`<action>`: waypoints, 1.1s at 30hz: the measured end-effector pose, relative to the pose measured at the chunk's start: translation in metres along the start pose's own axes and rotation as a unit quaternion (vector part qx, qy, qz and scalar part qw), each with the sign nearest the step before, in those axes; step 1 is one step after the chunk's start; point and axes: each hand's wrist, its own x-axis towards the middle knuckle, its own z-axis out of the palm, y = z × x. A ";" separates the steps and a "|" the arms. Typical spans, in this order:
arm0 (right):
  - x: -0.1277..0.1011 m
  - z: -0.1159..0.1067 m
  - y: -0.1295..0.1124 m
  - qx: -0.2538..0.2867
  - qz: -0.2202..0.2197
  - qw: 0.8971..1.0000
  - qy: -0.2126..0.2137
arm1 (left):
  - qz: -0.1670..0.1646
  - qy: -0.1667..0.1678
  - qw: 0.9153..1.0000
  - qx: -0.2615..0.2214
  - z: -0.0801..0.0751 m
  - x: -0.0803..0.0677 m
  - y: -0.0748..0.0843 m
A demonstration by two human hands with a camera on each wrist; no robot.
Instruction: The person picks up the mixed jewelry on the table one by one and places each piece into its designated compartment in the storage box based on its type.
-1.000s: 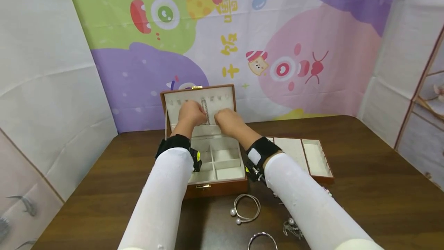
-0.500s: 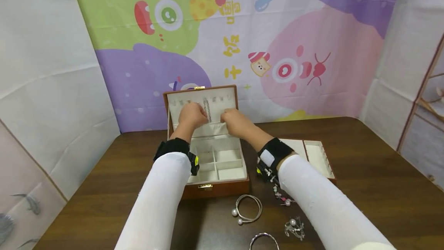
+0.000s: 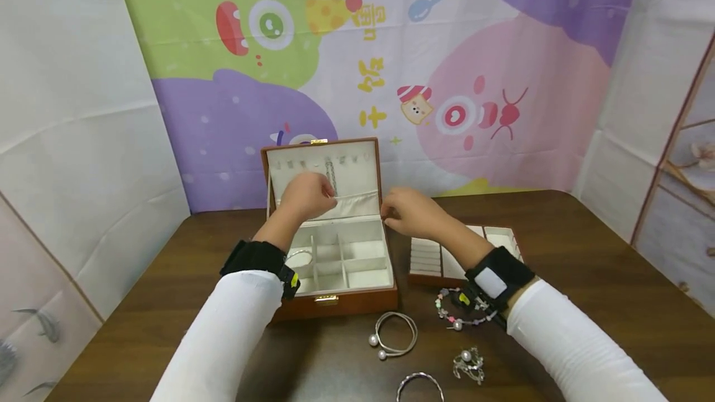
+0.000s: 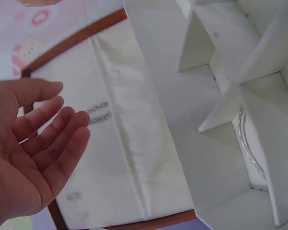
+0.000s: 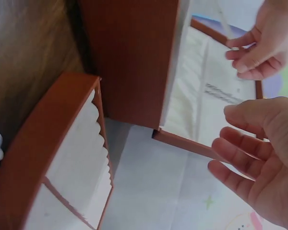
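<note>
A brown jewelry box [image 3: 352, 301] stands with its lid [image 3: 287, 178] raised, its cream inside split into compartments. A silver chain [image 3: 330, 174] hangs from the lid's inner face, its lower end going into the gathered pocket [image 3: 360, 205]. My left hand [image 3: 306, 196] hovers before the lid beside the chain; the left wrist view shows its fingers loosely bent with nothing in them. By the lid's lower right corner is my right hand [image 3: 414, 211], fingers relaxed and bare in the right wrist view. A thin silver bangle [image 4: 248, 146] lies in one left compartment.
Right of the box sits a lift-out tray [image 3: 427, 257] with ring rolls. In front lie a pearl-ended bangle [image 3: 414, 334], a beaded bracelet [image 3: 441, 312], a silver piece with a pearl [image 3: 469, 366] and a twisted bangle [image 3: 420, 375]. A cartoon curtain [image 3: 385, 160] hangs behind.
My right hand has drawn away from the lid, rightward and down, and its fingers have loosened. The left hand has sunk slightly. The chain stays on the lid.
</note>
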 end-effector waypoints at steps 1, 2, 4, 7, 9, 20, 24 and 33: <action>-0.004 -0.001 -0.001 0.005 0.003 1.000 0.000 | 0.010 -0.003 1.000 0.002 0.000 -0.004 0.002; -0.009 -0.003 -0.002 0.009 0.003 1.000 0.001 | 0.021 -0.004 1.000 0.005 0.001 -0.007 0.004; -0.017 -0.006 -0.006 0.013 0.007 1.000 0.000 | 0.046 -0.011 0.999 0.010 0.001 -0.015 0.010; -0.029 -0.010 -0.010 0.017 0.011 1.000 -0.005 | 0.087 -0.028 0.996 0.011 0.003 -0.027 0.019; -0.038 -0.014 -0.013 0.020 0.014 1.000 -0.007 | 0.116 -0.036 0.993 0.011 0.005 -0.035 0.024; -0.089 -0.034 -0.027 0.025 0.009 1.000 0.017 | 0.201 -0.027 0.979 -0.017 0.014 -0.084 0.040; -0.104 -0.036 -0.030 0.030 0.009 0.999 0.019 | 0.205 -0.013 0.978 -0.035 0.017 -0.101 0.036; -0.126 -0.040 -0.034 0.033 0.000 0.999 0.000 | 0.209 0.027 0.977 -0.032 0.022 -0.131 0.027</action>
